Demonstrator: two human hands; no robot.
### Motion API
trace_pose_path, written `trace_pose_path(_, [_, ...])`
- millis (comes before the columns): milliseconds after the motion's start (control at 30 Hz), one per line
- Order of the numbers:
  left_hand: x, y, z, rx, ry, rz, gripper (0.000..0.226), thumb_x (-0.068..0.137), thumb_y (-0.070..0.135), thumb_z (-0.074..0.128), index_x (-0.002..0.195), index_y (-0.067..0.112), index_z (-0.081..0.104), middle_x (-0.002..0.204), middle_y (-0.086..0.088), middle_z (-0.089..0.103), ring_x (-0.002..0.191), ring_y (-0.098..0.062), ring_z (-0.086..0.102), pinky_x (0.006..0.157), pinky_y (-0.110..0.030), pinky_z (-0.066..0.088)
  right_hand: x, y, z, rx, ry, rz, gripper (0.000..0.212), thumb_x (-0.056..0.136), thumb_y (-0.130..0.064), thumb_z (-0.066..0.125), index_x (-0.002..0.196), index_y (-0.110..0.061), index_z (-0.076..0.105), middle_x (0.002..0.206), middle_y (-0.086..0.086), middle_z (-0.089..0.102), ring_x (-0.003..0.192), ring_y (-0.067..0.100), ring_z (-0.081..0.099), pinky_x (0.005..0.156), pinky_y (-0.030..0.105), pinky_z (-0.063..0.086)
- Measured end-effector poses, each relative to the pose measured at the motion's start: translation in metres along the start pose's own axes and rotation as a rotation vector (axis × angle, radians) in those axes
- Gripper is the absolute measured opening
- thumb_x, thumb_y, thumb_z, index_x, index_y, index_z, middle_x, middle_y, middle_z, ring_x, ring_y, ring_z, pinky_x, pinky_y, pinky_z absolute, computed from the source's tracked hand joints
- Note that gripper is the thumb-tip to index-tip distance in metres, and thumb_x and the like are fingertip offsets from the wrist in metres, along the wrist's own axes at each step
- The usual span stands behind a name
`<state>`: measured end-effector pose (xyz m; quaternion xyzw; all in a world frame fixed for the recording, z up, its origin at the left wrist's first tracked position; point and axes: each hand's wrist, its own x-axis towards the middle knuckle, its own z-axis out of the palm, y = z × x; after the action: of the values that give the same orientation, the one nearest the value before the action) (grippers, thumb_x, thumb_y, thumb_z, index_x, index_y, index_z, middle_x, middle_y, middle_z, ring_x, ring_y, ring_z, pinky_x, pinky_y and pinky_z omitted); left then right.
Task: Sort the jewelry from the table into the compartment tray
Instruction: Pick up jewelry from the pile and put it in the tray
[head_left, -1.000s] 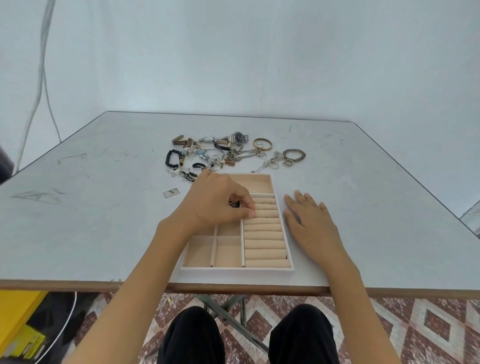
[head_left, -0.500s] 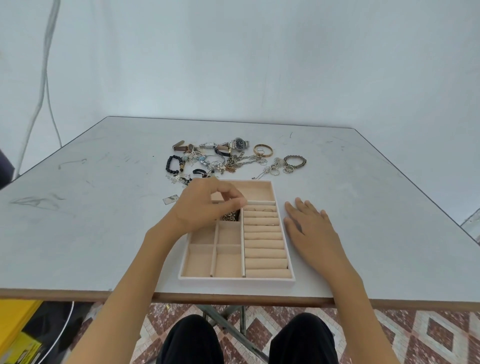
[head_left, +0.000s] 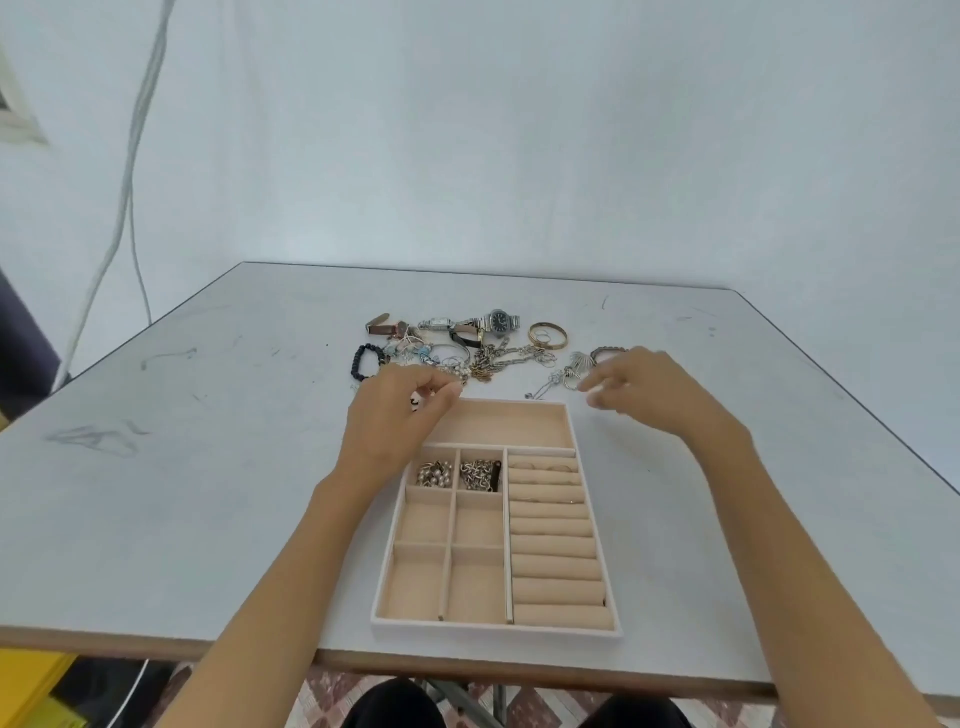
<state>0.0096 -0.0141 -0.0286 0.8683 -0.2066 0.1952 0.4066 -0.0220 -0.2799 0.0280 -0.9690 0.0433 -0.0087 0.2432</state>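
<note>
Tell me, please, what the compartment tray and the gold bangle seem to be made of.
Compartment tray: beige fabric covering, probably velvet or suede-like; it looks matte, with no glare. Gold bangle: apparently polished metal, gold-coloured with bright glints; whether it is real gold cannot be told.

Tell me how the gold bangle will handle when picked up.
The gold bangle looks like a rigid closed hoop, so it should keep its shape. Its shiny surface may slip. Set on edge, it would probably roll.

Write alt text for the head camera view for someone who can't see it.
Two hands hover at a jewelry pile on a grey table: left hand curled at its near edge, right hand loose-fingered beside silver rings. Nearer, a beige compartment tray holds sorted pieces in two small compartments.
</note>
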Motion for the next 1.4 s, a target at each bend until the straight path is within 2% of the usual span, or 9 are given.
trace_pose_path(233, [0.000, -0.010, -0.004, 0.048, 0.056, -0.030, 0.025, 0.086, 0.046, 0.052, 0.082, 0.028, 0.070, 0.079, 0.019, 0.065, 0.081, 0.003, 0.057, 0.057, -0.016, 0.033, 0.055, -0.024, 0.032, 0.051, -0.078, -0.136, 0.023, 0.075, -0.021, 0.079, 0.097, -0.027, 0.076, 0.082, -0.006, 0.064, 0.086, 0.013, 0.062, 0.079, 0.032, 0.049])
trace_pose_path(367, [0.000, -0.011, -0.002, 0.086, 0.042, -0.020, 0.018, 0.090, 0.041, 0.058, 0.082, 0.029, 0.069, 0.080, 0.019, 0.065, 0.082, 0.000, 0.057, 0.059, -0.016, 0.033, 0.062, -0.024, 0.042, 0.057, -0.040, -0.148, 0.011, 0.075, -0.018, 0.076, 0.084, -0.025, 0.076, 0.079, -0.008, 0.066, 0.079, 0.010, 0.061, 0.063, 0.025, 0.042])
trace_pose_path(567, [0.004, -0.006, 0.002, -0.069, 0.083, -0.046, 0.022, 0.084, 0.047, 0.055, 0.077, 0.032, 0.069, 0.079, 0.021, 0.068, 0.083, -0.002, 0.060, 0.068, -0.020, 0.043, 0.073, -0.019, 0.049, -0.094, -0.046, -0.209, 0.017, 0.083, -0.008, 0.058, 0.072, -0.020, 0.063, 0.087, -0.006, 0.068, 0.088, 0.017, 0.064, 0.074, 0.031, 0.050])
trace_pose_path(667, [0.008, 0.005, 0.003, -0.152, 0.067, -0.050, 0.021, 0.084, 0.045, 0.055, 0.080, 0.030, 0.070, 0.081, 0.022, 0.068, 0.083, 0.000, 0.060, 0.066, -0.008, 0.038, 0.072, -0.024, 0.043, 0.170, 0.024, -0.225, 0.012, 0.091, -0.006, 0.052, 0.085, -0.009, 0.061, 0.090, -0.005, 0.062, 0.080, 0.013, 0.057, 0.072, 0.027, 0.046])
trace_pose_path(800, [0.030, 0.012, 0.013, -0.198, -0.073, -0.046, 0.034, 0.084, 0.046, 0.053, 0.109, 0.027, 0.066, 0.100, 0.018, 0.068, 0.095, 0.006, 0.058, 0.077, -0.007, 0.039, 0.062, -0.039, 0.032, 0.527, 0.144, -0.282, 0.013, 0.092, -0.010, 0.057, 0.080, -0.017, 0.060, 0.076, -0.008, 0.059, 0.063, 0.007, 0.050, 0.062, 0.019, 0.040])
trace_pose_path(900, [0.050, 0.017, 0.026, -0.205, -0.236, -0.064, 0.043, 0.089, 0.037, 0.061, 0.128, 0.023, 0.054, 0.116, 0.011, 0.064, 0.111, -0.002, 0.055, 0.093, -0.022, 0.042, 0.057, -0.045, 0.030, 0.607, 0.149, -0.331, 0.009, 0.090, -0.012, 0.061, 0.083, -0.015, 0.064, 0.075, -0.010, 0.059, 0.065, 0.010, 0.049, 0.066, 0.023, 0.041])
trace_pose_path(1000, [0.064, 0.022, 0.040, -0.218, -0.385, -0.080, 0.043, 0.091, 0.027, 0.061, 0.132, 0.021, 0.050, 0.117, 0.010, 0.061, 0.115, -0.005, 0.053, 0.093, -0.026, 0.042, 0.056, -0.047, 0.030, 0.622, 0.151, -0.344, 0.006, 0.090, -0.014, 0.062, 0.085, -0.015, 0.066, 0.081, -0.008, 0.063, 0.073, 0.013, 0.050, 0.071, 0.026, 0.042])
trace_pose_path(1167, [0.071, 0.016, 0.054, -0.166, -0.403, -0.048, 0.017, 0.094, 0.017, 0.054, 0.101, 0.017, 0.070, 0.089, 0.012, 0.070, 0.084, -0.014, 0.064, 0.076, -0.028, 0.049, 0.059, -0.041, 0.031, 0.624, 0.159, -0.301, 0.009, 0.090, -0.014, 0.062, 0.083, -0.019, 0.065, 0.081, -0.011, 0.063, 0.073, 0.013, 0.049, 0.074, 0.027, 0.043])
trace_pose_path(1400, [0.071, 0.002, 0.046, -0.206, -0.302, -0.067, 0.015, 0.095, 0.019, 0.055, 0.094, 0.018, 0.070, 0.072, 0.009, 0.066, 0.068, 0.001, 0.060, 0.066, -0.014, 0.047, 0.062, -0.017, 0.026, 0.611, 0.204, -0.171, 0.004, 0.090, -0.017, 0.064, 0.090, -0.015, 0.067, 0.089, -0.004, 0.066, 0.065, 0.009, 0.049, 0.063, 0.021, 0.041])
